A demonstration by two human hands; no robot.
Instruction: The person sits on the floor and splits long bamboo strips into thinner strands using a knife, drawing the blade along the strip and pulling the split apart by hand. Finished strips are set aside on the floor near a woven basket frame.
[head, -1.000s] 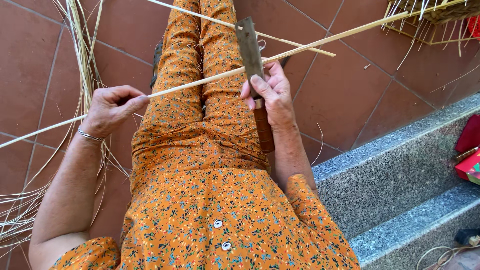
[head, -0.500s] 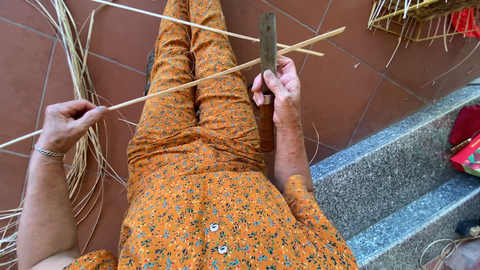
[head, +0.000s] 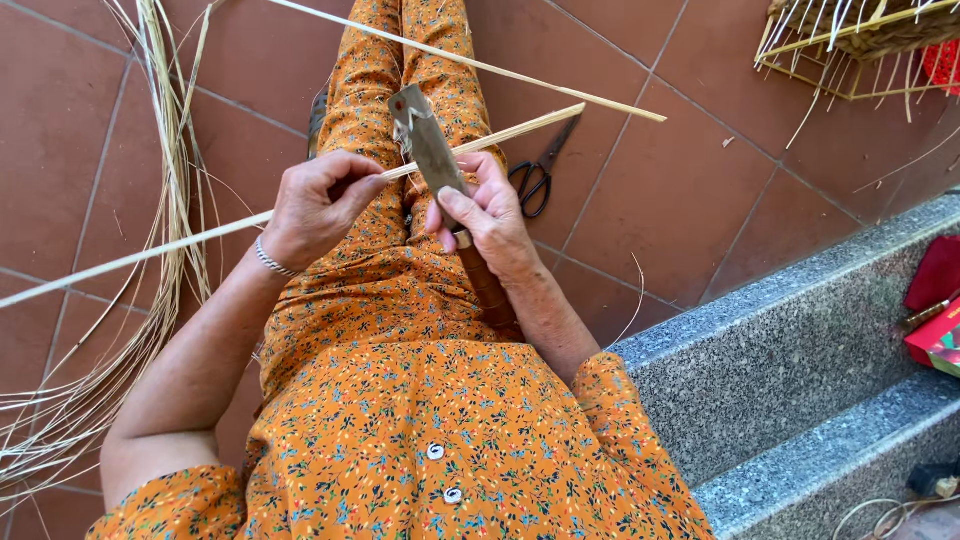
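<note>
Together we hold one strip [head: 200,238] against one blade [head: 428,143], over our lap.

Our left hand [head: 318,205] pinches the strip closed between thumb and fingers, just left of the blade, likely to steady it where the edge meets it. Our right hand [head: 487,215] is closed round the blade's handle, thumb pressed along the flat side, blade tilted up and far. A second strip [head: 470,65] lies loose across our legs farther off. One pair of scissors [head: 534,180] rests on the tiles to the right; a bundle of fibres [head: 165,150] trails at left.

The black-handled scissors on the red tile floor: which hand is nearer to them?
Right. The right hand, gripping the flat metal blade, is just beside the black-handled scissors; the left hand, pinching the pale bamboo strip, is farther away.
</note>
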